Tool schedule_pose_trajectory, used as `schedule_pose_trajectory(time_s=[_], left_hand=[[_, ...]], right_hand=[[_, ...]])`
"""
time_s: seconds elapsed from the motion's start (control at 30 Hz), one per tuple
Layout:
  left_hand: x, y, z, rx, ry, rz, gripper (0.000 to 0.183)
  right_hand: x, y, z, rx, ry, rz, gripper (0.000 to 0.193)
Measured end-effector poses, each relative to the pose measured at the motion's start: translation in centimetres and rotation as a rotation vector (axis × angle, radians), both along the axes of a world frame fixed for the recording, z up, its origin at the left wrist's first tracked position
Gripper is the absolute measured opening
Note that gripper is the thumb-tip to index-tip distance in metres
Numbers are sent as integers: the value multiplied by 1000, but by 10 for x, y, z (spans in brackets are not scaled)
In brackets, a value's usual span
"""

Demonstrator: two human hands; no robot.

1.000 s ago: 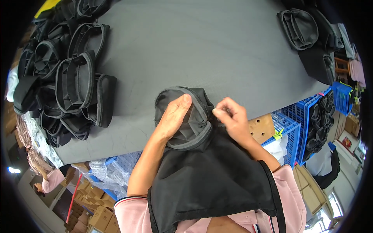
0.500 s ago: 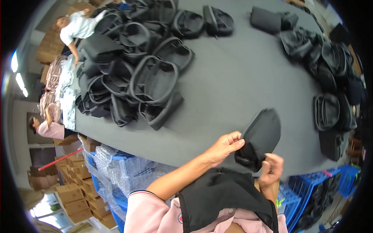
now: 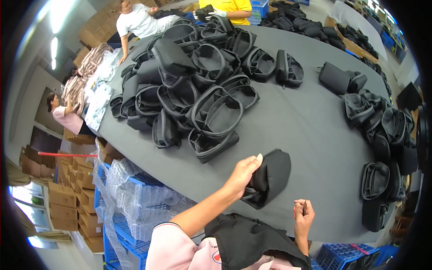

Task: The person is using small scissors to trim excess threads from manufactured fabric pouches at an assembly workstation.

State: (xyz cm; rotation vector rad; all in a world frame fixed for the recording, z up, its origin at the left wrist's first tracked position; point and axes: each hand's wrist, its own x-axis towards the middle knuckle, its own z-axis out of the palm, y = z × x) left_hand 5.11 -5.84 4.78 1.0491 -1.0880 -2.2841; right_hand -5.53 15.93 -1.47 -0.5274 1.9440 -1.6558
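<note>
One black pouch (image 3: 276,173) over table (image 3: 319,171), left fingers (image 3: 255,163) clamped on its side. Right fingers (image 3: 299,209) closed round small dark tool (image 3: 304,207). Risk: one-sided grip could let pouch twist, slip.

Room bright, light diffuse. Ceiling tubes (image 3: 54,50) near 10 o'clock blown white; window (image 3: 28,194) at 8 glaring in part. Tabletop (image 3: 310,121) evenly lit, shadows faint. Held black pouch (image 3: 276,173) near 4 o'clock: dark, scant detail. Fisheye rim black, edges bowed.
</note>
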Motion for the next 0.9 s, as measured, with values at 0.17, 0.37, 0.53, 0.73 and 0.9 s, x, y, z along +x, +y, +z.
schedule_pose_trajectory(time_s=[0.17, 0.37, 0.53, 0.73, 0.9], left_hand=[[54, -34, 82, -660, -274, 155, 33], [108, -64, 113, -1419, -835, 560, 31], [169, -85, 7, -1866, -1014, 417, 24], [201, -61, -138, -1629, -1473, -103, 27], [203, -81, -154, -1336, -1267, 38, 30]], right_hand=[[1, 6, -5, 57, -117, -30, 9], [5, -3, -3, 75, -129, -40, 10], [9, -9, 2, 87, -159, 44, 9], [11, -4, 1, 144, -235, -10, 10], [-16, -4, -12, 165, -130, -53, 13]])
